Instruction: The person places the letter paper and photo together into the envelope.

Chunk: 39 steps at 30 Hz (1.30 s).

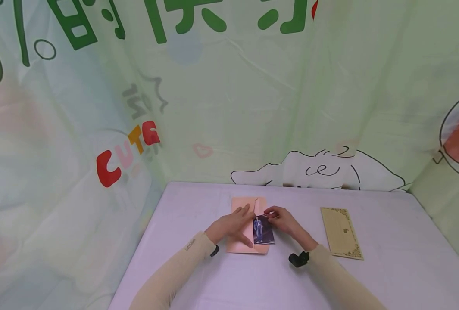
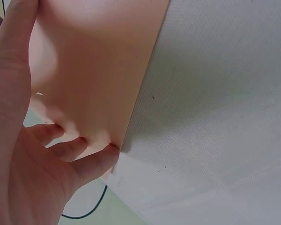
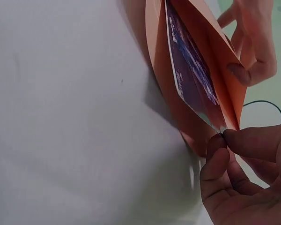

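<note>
A pink-orange envelope (image 1: 238,246) lies on the table, and a dark photo card (image 1: 266,232) with a standing figure sits partly inside its right side. My left hand (image 1: 231,224) lies spread on the envelope, the fingers straight and the thumb near the card's lower left. In the left wrist view, the fingertips of my left hand (image 2: 51,164) touch the envelope (image 2: 98,70) near its edge. With thumb and finger, my right hand (image 3: 253,164) pinches a corner of the card (image 3: 192,70), and the envelope (image 3: 159,61) gapes around it. My right hand (image 1: 285,221) is at the card's upper right.
A tan envelope (image 1: 341,232) with ornate printed corners lies to the right on the lilac-white table (image 1: 252,284). Behind the table hangs a printed curtain (image 1: 229,107) with green characters and drawings; it also covers the left side.
</note>
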### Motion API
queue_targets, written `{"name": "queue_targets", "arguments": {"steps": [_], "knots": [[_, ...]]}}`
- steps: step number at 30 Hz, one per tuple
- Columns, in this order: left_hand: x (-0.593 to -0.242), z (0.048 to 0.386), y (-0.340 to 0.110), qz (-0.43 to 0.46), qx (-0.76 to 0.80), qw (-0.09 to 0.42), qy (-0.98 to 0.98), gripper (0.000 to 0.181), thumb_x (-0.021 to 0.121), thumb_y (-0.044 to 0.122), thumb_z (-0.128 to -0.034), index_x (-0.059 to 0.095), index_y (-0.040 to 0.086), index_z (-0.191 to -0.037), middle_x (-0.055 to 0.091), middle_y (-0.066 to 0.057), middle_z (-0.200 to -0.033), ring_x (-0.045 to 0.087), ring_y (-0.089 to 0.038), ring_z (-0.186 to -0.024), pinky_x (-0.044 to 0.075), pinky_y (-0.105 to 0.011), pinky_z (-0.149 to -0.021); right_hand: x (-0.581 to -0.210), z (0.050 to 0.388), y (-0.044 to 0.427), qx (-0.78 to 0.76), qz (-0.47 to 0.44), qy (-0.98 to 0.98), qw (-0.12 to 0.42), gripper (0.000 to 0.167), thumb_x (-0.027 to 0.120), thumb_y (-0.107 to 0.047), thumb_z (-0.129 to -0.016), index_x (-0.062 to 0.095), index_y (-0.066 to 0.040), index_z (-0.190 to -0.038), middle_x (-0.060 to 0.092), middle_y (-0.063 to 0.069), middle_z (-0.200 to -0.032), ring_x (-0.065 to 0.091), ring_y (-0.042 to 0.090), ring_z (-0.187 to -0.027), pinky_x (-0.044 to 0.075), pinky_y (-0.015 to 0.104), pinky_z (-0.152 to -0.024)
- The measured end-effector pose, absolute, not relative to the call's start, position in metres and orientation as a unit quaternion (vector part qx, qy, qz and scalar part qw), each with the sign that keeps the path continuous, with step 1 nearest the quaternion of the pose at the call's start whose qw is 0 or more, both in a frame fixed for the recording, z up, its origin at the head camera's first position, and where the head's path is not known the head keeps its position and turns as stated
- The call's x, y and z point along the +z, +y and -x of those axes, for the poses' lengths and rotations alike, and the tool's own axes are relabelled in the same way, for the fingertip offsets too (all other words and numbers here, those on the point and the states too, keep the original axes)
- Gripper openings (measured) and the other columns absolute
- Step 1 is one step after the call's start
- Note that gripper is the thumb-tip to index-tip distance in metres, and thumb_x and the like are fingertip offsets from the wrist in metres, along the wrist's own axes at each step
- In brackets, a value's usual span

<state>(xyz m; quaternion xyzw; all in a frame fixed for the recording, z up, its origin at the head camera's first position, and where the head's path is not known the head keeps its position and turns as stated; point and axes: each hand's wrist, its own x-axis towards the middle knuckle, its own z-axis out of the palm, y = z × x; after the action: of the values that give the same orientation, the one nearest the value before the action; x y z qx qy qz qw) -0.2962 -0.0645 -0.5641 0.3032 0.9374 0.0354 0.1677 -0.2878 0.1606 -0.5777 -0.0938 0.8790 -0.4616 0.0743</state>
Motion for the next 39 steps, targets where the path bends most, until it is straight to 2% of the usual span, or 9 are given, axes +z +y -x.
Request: {"name": "queue_targets", "arguments": {"steps": [12,21,30,39], "knots": [[-0.564,0.296,-0.066,-0.311,0.036,0.164,0.936,0.110,0.073,0.076,-0.0694,0.026,0.029,-0.157,0.009,-0.009,-0.171,0.021,-0.033,-0.155,0.045,-0.053,-0.109,-0.581,0.289,0.138,-0.449,0.070,0.886,0.098,0.030,0.059,0.005,-0.091,0.062,0.006,-0.121,0.068,0.016,-0.100,0.061,0.020,-0.085,0.052,0.030,-0.072],[-0.568,0.298,-0.068,-0.317,0.036,0.164,0.933,0.116,0.070,0.079,-0.0697,0.018,0.029,-0.161,0.007,-0.007,-0.171,0.018,-0.033,-0.156,0.046,-0.053,-0.108,-0.578,0.288,0.122,-0.457,0.062,0.884,0.082,0.031,0.062,0.005,-0.089,0.059,0.007,-0.119,0.066,0.014,-0.092,0.059,0.019,-0.080,0.048,0.025,-0.069],[-0.569,0.299,-0.069,-0.324,0.039,0.157,0.932,0.116,0.069,0.078,-0.0710,0.015,0.029,-0.161,0.007,-0.007,-0.171,0.019,-0.033,-0.156,0.045,-0.050,-0.110,-0.579,0.289,0.111,-0.451,0.064,0.887,0.075,0.026,0.065,0.001,-0.088,0.058,0.005,-0.113,0.065,0.014,-0.092,0.060,0.022,-0.085,0.052,0.034,-0.077],[-0.568,0.298,-0.069,-0.323,0.033,0.156,0.933,0.113,0.070,0.077,-0.0712,0.018,0.030,-0.160,0.009,-0.008,-0.171,0.022,-0.033,-0.155,0.048,-0.052,-0.106,-0.582,0.290,0.108,-0.437,0.047,0.894,0.084,0.027,0.065,0.000,-0.088,0.060,0.004,-0.114,0.067,0.012,-0.094,0.060,0.021,-0.084,0.054,0.035,-0.079]]}}
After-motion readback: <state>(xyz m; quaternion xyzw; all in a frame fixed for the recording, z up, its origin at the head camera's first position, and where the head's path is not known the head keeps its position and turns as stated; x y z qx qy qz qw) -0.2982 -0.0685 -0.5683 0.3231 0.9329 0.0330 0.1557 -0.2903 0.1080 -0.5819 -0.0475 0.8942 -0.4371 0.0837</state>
